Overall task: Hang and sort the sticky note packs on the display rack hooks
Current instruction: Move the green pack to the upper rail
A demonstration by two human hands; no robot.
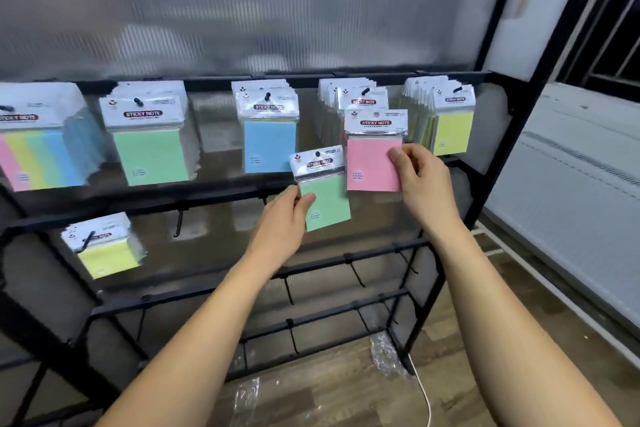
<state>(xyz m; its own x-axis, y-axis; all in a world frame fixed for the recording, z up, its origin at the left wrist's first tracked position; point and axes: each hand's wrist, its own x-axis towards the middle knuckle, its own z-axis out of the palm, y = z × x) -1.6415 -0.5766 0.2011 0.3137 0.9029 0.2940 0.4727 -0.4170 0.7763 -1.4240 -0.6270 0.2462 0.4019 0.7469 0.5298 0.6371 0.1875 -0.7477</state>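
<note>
My left hand [289, 215] pinches a green sticky note pack [323, 191] by its lower left edge, in front of the rack. My right hand [415, 177] pinches a pink sticky note pack [372, 156] by its right edge, held just below the hook that carries the other pink packs [362, 99]. On the top rail of the black display rack [207, 199] hang stacks of multicolour packs [38, 149], green packs [149, 139], blue packs [268, 128] and yellow packs [450, 121]. A yellow stack [104, 246] hangs on the second rail at left.
Bare black hooks [178, 224] stick out of the second rail and the lower rails [356, 274]. Crumpled clear wrappers [384, 355] and a white cable [424, 395] lie on the wooden floor under the rack. A white cabinet [571, 184] stands at right.
</note>
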